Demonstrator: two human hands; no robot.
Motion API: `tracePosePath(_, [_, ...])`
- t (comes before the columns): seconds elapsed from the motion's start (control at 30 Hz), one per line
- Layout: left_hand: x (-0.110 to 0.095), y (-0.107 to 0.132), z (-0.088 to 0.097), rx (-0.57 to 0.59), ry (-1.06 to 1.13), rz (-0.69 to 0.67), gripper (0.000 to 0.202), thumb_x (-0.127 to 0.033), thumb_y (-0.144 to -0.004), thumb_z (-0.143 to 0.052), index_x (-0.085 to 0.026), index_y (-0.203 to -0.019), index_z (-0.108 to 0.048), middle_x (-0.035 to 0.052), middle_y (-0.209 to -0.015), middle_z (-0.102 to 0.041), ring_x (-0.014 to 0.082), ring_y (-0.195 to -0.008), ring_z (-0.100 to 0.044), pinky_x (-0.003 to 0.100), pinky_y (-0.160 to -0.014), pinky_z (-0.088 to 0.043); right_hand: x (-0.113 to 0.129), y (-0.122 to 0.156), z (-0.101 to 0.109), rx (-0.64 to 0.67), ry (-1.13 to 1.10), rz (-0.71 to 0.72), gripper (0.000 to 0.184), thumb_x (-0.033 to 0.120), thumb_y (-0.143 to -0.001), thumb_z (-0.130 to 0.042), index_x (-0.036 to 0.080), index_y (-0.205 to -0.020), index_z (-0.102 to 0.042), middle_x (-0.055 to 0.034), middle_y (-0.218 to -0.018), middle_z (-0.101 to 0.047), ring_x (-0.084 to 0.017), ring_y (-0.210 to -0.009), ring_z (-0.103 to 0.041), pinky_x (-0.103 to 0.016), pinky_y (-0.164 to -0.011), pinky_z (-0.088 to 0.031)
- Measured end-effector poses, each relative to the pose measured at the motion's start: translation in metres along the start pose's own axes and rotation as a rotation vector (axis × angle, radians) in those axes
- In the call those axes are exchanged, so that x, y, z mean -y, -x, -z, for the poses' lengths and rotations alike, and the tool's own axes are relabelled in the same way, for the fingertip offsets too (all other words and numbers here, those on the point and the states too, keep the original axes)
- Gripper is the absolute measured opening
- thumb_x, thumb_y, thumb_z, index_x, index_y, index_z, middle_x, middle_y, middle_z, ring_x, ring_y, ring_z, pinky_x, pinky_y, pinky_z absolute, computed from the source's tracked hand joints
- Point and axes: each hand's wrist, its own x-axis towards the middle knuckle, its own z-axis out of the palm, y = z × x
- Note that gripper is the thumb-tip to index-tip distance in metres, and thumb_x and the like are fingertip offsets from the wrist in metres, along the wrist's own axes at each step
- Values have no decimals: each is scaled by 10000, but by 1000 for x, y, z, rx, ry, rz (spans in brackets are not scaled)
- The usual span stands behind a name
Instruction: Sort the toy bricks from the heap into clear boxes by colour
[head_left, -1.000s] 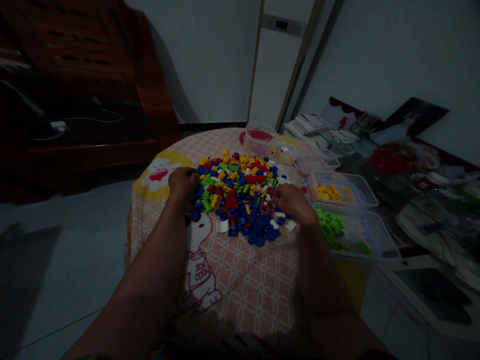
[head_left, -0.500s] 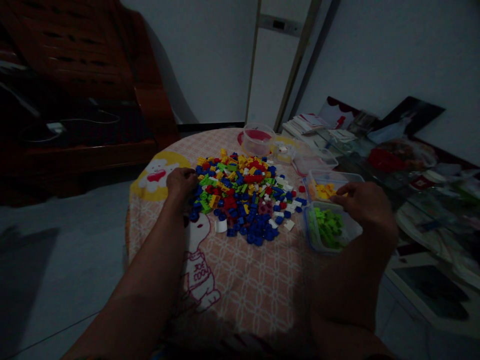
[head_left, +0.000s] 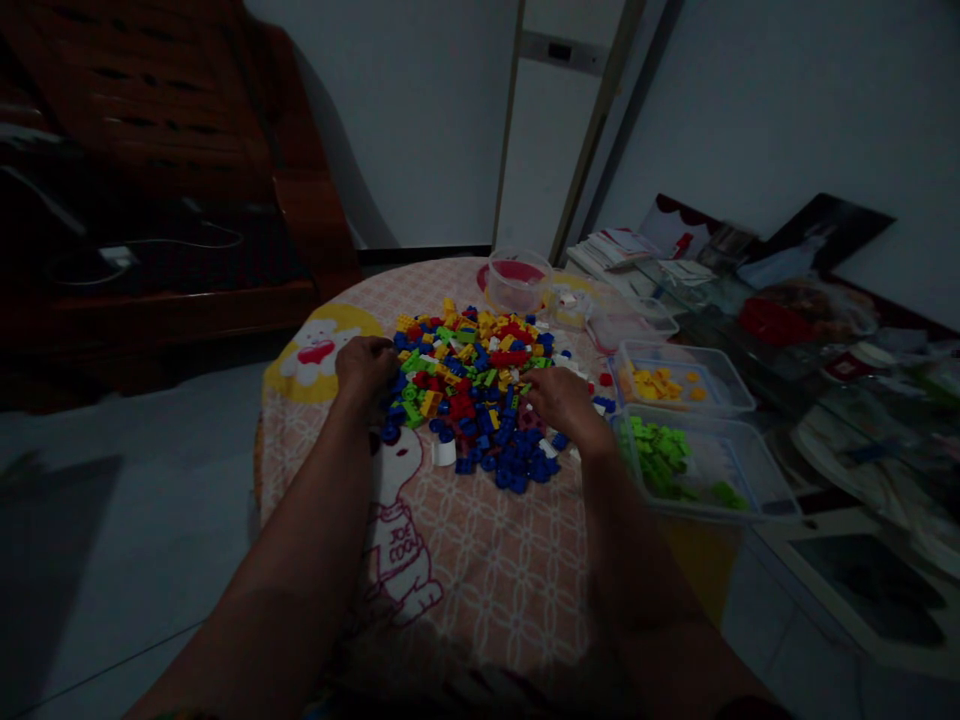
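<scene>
Toy building bricks (head_left: 466,385) lie heaped between the left hand (head_left: 364,368) and right hand (head_left: 565,402). The left fingers curl at the heap's left edge, the right ones bend over its right side; their opening and any grip I cannot tell. Boxed green bricks (head_left: 661,455) sit right of the right fingers.

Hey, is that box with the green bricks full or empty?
Partly filled: green bricks lie mostly toward the left of the clear box, and its bare bottom shows beside them.
</scene>
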Motion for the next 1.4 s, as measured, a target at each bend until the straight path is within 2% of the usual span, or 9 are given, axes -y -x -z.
tracePosePath(0.13, [2,-3,-2,-12,-6,-2,439,-295,-846,-652,-222,-1213,-881,100,-1174,-861,324,-1126,-776,367,-970,-604,8,-12,-20,142,44,3,332,188,-1045,-631,234,-1315,-817,-134,-1351,-823,-286,-1335,-732,-327,-1047,-539])
tracePosePath(0.27, [5,-7,-2,5,-22,-16,429,-310,-854,-647,-221,-1201,-883,98,-1153,-866,324,-1132,-773,369,-972,-596,6,-14,-24,152,42,5,326,213,-1028,-683,217,-1331,-801,-145,-1347,-821,-283,-1331,-734,-308,-1007,-538])
tracePosePath(0.43, [3,-6,-1,9,-44,-24,444,-314,-872,-619,-206,-1217,-877,115,-1221,-856,331,-1168,-768,377,-978,-590,9,-12,-17,213,40,8,159,248,-1018,-725,206,-1099,-856,-128,-1204,-855,-272,-1180,-777,-294,-884,-516])
tracePosePath(0.73, [3,-6,-1,19,-41,-17,455,-332,-855,-624,-214,-1213,-879,111,-1188,-860,330,-1168,-768,372,-977,-584,2,-11,-18,148,-18,32,115,245,-1001,-737,202,-989,-843,-101,-1080,-846,-231,-1061,-752,-280,-811,-445])
tracePosePath(0.93, [1,-3,0,24,-22,-6,444,-315,-870,-629,-215,-1224,-878,114,-1210,-858,320,-1156,-776,358,-981,-585,-26,3,4,-57,-140,-66,144,169,-973,-687,170,-1002,-829,-106,-1044,-832,-222,-977,-725,-289,-835,-456])
tracePosePath(1.07, [-2,-1,3,27,-23,9,437,-308,-876,-626,-204,-1218,-878,124,-1191,-860,328,-1151,-775,361,-966,-578,-47,19,23,-185,-181,-99,282,154,-964,-670,155,-1190,-839,-105,-1012,-830,-226,-919,-730,-312,-850,-493])
tracePosePath(1.13, [-3,0,3,20,-20,3,430,-303,-861,-634,-209,-1201,-880,116,-1161,-864,331,-1156,-772,359,-959,-579,-58,30,34,-190,-162,-143,305,162,-962,-662,164,-1203,-848,-95,-970,-827,-226,-874,-731,-323,-833,-508])
tracePosePath(1.27, [-4,-1,4,25,-16,6,436,-300,-863,-627,-207,-1208,-876,115,-1177,-862,329,-1170,-766,356,-960,-579,-85,55,54,-127,-114,-330,241,194,-954,-662,182,-1071,-872,-83,-855,-805,-218,-775,-730,-325,-755,-511])
tracePosePath(1.4, [-3,-2,3,38,-9,15,458,-300,-872,-622,-190,-1240,-871,137,-1203,-854,339,-1173,-769,375,-981,-578,-109,76,67,-135,-64,-514,180,245,-945,-698,211,-926,-874,-75,-738,-768,-225,-685,-714,-340,-687,-489])
